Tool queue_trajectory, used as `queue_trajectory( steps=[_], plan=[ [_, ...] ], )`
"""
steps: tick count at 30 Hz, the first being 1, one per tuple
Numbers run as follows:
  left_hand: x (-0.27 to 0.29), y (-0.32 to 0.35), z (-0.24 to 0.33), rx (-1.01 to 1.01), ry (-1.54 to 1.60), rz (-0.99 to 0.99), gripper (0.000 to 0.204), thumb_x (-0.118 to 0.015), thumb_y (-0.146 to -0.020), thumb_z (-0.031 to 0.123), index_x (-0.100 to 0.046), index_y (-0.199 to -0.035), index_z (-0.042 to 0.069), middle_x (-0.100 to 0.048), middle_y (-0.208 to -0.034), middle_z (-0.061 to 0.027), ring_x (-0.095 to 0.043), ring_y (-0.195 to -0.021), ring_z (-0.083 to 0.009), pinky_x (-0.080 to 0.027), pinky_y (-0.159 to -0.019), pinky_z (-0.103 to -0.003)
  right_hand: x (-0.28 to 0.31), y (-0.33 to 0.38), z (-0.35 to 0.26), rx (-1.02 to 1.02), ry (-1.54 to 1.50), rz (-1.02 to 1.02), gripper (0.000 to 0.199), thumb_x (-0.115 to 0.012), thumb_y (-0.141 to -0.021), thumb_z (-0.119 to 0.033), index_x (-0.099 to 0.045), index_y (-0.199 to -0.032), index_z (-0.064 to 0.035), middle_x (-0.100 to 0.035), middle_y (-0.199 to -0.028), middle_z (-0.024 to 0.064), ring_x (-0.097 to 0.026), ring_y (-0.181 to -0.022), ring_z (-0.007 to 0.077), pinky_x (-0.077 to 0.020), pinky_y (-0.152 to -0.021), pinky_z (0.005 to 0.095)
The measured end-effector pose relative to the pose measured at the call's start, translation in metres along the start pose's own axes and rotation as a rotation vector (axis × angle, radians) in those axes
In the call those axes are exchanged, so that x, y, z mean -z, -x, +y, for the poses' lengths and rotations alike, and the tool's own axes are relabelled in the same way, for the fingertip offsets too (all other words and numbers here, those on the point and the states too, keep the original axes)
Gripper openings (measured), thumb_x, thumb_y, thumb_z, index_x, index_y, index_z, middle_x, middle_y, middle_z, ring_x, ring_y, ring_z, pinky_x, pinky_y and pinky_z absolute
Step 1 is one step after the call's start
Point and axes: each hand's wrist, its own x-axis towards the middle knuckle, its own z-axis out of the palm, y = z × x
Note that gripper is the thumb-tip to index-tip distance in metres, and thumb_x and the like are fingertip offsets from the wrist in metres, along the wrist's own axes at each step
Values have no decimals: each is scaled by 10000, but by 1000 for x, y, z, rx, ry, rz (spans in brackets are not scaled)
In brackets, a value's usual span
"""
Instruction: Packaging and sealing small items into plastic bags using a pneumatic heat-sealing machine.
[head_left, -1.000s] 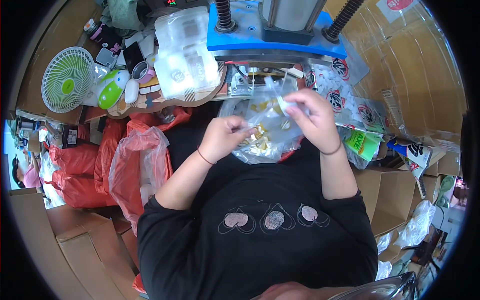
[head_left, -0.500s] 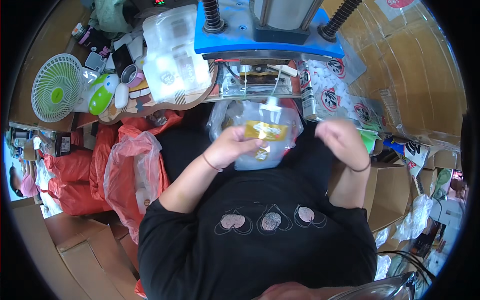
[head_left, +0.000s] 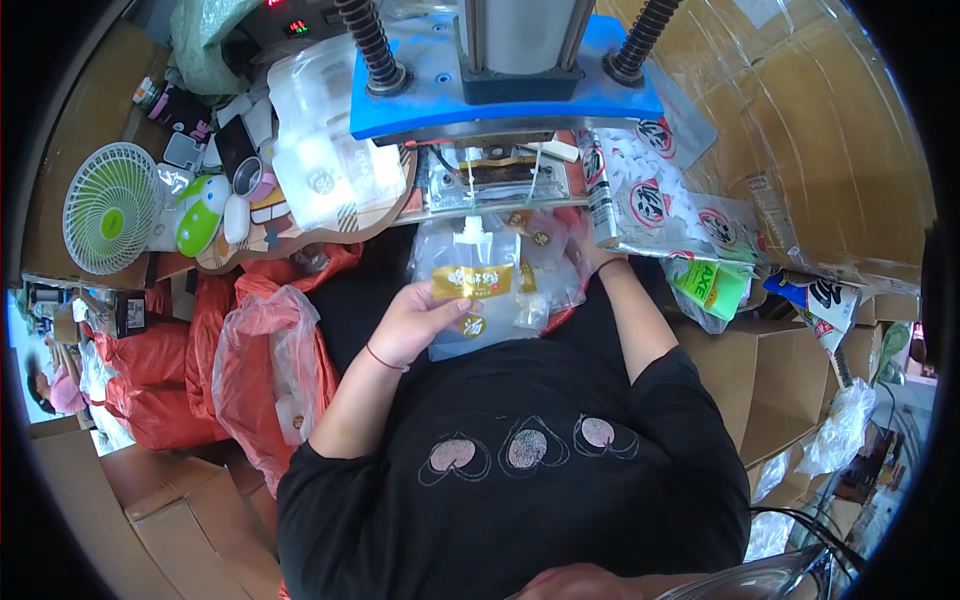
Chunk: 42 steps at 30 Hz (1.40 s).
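Observation:
My left hand [head_left: 408, 325] is closed on the edge of a clear spout pouch [head_left: 462, 342] with a gold label and a white spout at its top. The thumb lies across the pouch's front. Behind it, more clear pouches with gold labels [head_left: 545, 285] lie in a plastic bag on my lap. My right hand [head_left: 592, 243] reaches forward beside those pouches, just under the table's front edge. Its fingers are mostly hidden there. Just ahead of the pouch's spout stands a press with a blue plate [head_left: 505, 112], its metal fixture [head_left: 500, 182] below.
A clear bag of small white pieces [head_left: 645, 190] overhangs the table on the right. To the left are a green-white fan [head_left: 112, 208], flat clear pouches [head_left: 335, 150] and a cup [head_left: 252, 178]. Red plastic bags [head_left: 150, 375] and cardboard boxes [head_left: 200, 510] surround me.
My right hand has moved forward and inward, from the air on the right to beside the bagged pouches. The held pouch has shifted left. The whole view has shifted slightly.

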Motion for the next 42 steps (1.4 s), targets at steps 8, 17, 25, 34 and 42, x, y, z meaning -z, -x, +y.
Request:
queue_trajectory(
  steps=[8,17,25,34,42],
  plan=[
    [-15,-6,8,42,110,29,225,-699,-946,146,-703,-1133,19,-740,-1010,-37,-672,-880,-92,-538,-794,-249,-18,81,-154,214,-959,-795,433,-611,-908,-299,-622,-1281,-78,-647,-1278,168,-647,-1128,316,-515,-942,432],
    [12,-66,40,17,371,24,307,-685,-917,64,-634,-1209,-14,-710,-1111,-91,-693,-990,-183,-556,-889,-322,22,75,-146,405,-251,-1096,425,-590,-923,-161,-563,-1340,-84,-585,-1331,209,-537,-1279,360,-419,-1079,414],
    [58,-51,54,-663,-742,955,663,-781,-863,286,-441,-1351,-7,-559,-1244,-245,-575,-1190,-316,-475,-973,-436,111,81,-147,380,-526,-907,306,-646,-938,-302,-637,-1133,-65,-701,-903,159,-698,-840,348,-551,-767,424],
    [87,9,24,-658,-1171,806,198,-658,-934,114,-694,-1108,27,-730,-981,-142,-703,-896,-269,-541,-829,-374,235,90,-163,659,-970,-733,170,-640,-943,-196,-704,-1044,-76,-672,-849,103,-667,-804,330,-523,-721,399],
    [-2,23,30,-375,-553,353,163,-788,-870,132,-713,-817,-3,-625,-702,15,-517,-648,-50,-443,-608,-237,268,50,-193,543,-885,-68,99,-624,-955,-117,-642,-943,-20,-631,-872,93,-612,-774,230,-477,-701,328]
  ],
)
